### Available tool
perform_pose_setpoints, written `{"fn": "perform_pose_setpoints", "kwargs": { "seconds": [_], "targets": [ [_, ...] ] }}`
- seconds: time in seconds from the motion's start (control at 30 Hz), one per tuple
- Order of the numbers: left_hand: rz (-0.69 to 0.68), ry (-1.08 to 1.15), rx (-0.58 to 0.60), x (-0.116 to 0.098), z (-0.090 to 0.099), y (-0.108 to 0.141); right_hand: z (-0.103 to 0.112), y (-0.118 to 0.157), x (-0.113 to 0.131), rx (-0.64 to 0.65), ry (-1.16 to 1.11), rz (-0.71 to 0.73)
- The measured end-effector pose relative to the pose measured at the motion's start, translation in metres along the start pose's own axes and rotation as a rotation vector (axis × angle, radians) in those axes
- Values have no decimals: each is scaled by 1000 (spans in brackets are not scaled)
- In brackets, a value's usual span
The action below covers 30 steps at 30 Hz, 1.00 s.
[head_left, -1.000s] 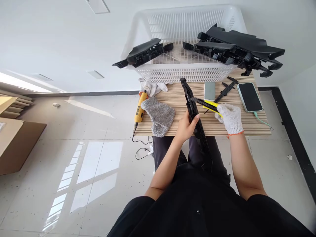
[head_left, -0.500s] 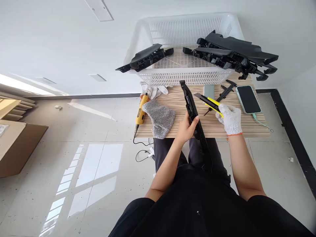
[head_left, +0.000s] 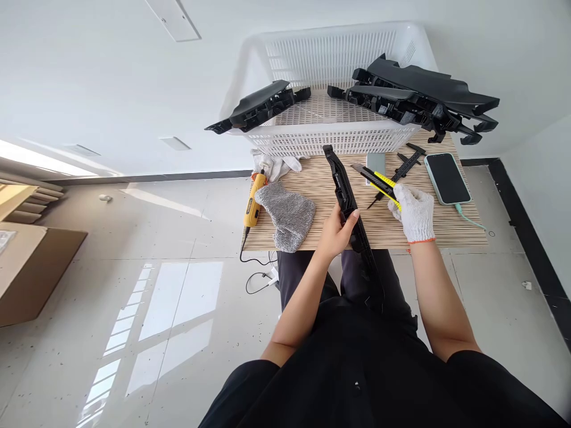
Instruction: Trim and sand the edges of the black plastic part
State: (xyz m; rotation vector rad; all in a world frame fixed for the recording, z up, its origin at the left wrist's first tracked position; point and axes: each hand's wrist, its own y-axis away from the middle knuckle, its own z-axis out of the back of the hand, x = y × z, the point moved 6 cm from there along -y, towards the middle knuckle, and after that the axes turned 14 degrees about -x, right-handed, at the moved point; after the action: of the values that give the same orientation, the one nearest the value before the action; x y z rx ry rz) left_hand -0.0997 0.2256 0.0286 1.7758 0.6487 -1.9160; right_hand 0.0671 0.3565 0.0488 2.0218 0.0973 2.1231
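Observation:
My bare left hand (head_left: 338, 230) is closed around a long black plastic trim part (head_left: 344, 189), which slants from over the table down toward my lap. Its lower end blends into my dark clothing. A white knit glove covers my right hand (head_left: 414, 209), which grips a yellow and black utility knife (head_left: 380, 182). The knife's blade points up and left toward the trim part, a small gap apart from it. Beneath the knife lie a black caliper (head_left: 408, 163) and a pale grey-green flat object (head_left: 376, 161), partly hidden.
A white plastic basket (head_left: 330, 132) stands at the back of the slatted table (head_left: 450, 235), with black trim parts (head_left: 419, 83) across it. A grey cloth (head_left: 289, 215), a yellow corded tool (head_left: 254, 203) and a white glove (head_left: 276, 165) lie left; a phone (head_left: 447, 178) on a cable lies right.
The view has shifted very slightly. Both hands keep their grip on the trim part and the utility knife, with almost no movement.

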Motion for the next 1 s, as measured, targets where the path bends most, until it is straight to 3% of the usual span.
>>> {"fn": "perform_pose_setpoints", "kwargs": {
  "seconds": [0.13, 0.23, 0.4, 0.6, 0.77, 0.87, 0.93, 1.0],
  "targets": [
    [129, 305, 83, -4, -1, -5, 0, -4, -3, -25, -4, -23],
    [170, 412, 33, -15, 5, -22, 1, -5, -3, -42, -8, -47],
    [106, 285, -14, -40, 6, -56, 1, -4, -3, -34, -41, -62],
    [183, 94, -61, -42, 7, -75, 1, -3, -2, -20, -44, -64],
    [199, 95, 131, -33, 0, -60, 4, -2, -3, -5, -56, -77],
    [118, 163, 252, -26, -5, -40, -1, 2, -3, 123, 27, -20],
    [51, 144, 254, -20, -4, -28, -3, 4, -2, 152, 80, 35],
    [-3, 83, 200, -13, -1, -20, 1, 5, 0, 85, 62, 59]
  ]
}}
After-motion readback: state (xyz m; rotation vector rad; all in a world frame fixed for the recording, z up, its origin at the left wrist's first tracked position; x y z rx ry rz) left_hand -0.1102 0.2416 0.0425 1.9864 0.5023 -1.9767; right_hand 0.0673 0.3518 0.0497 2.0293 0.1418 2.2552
